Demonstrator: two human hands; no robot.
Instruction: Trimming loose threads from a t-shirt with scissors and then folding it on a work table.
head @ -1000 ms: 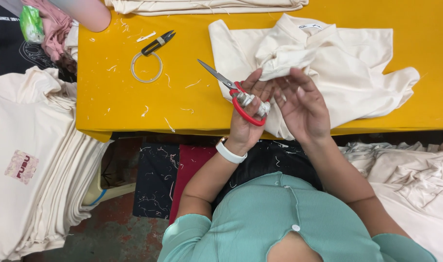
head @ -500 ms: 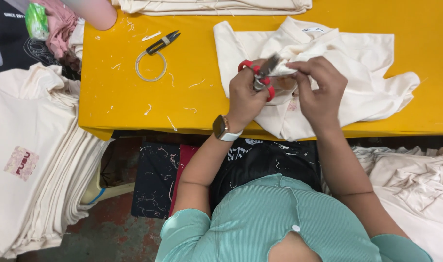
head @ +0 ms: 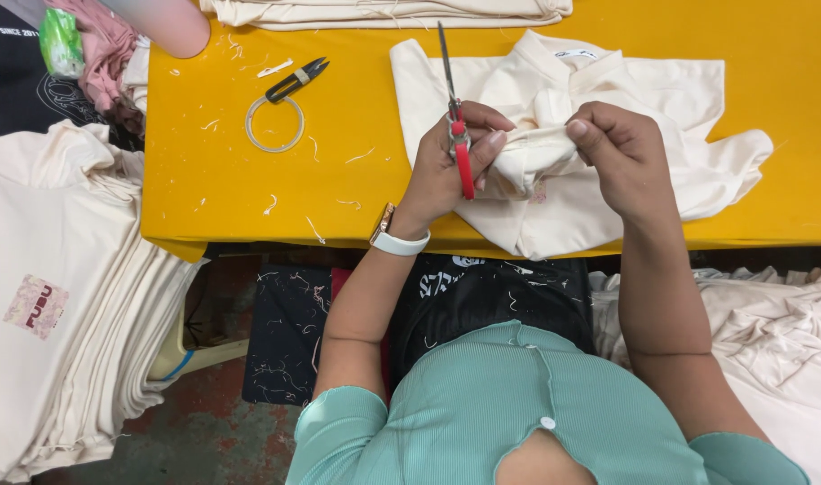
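while the left hand grips upright scissors, the right hand pinches cloth.

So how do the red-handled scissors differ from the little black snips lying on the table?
The red-handled scissors are gripped in the left hand, blades pointing away from the person; the black snips lie untouched on the yellow table beside a white ring. The scissors are longer, with narrow steel blades; the snips are short and dark all over. Both are cutting tools.
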